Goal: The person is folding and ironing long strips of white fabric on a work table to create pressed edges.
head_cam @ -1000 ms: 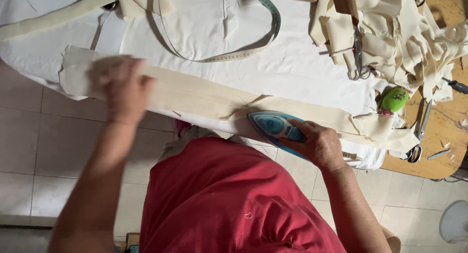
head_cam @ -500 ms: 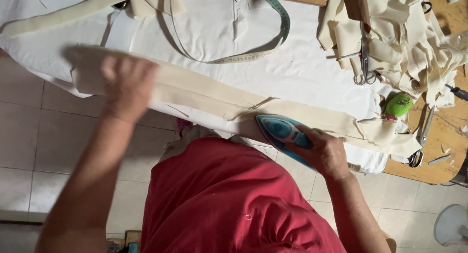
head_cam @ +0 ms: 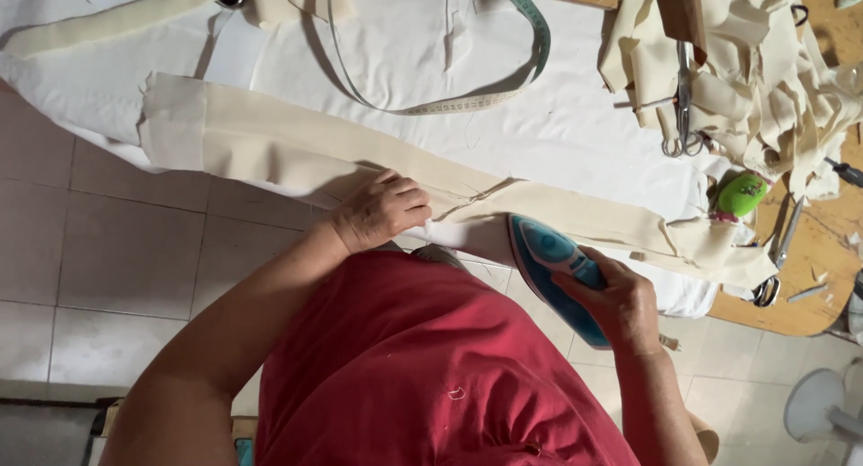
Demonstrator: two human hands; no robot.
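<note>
Cream cloth, a long folded strip of fabric (head_cam: pixel 297 151), lay across a white padded cover (head_cam: pixel 575 133) on the wooden desk (head_cam: pixel 809 268). The left hand (head_cam: pixel 379 210) pressed flat on the strip, fingers loosely spread, grasping nothing. Just to its right, the right hand (head_cam: pixel 616 300) gripped a blue and teal steam iron (head_cam: pixel 550 266) at the near edge. Far off lay a green measuring tape (head_cam: pixel 530 35) and steel scissors (head_cam: pixel 683 106).

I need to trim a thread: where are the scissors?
In the head view, the scissors lie upper right, on the pile of cream fabric scraps, above the green pincushion.
</note>
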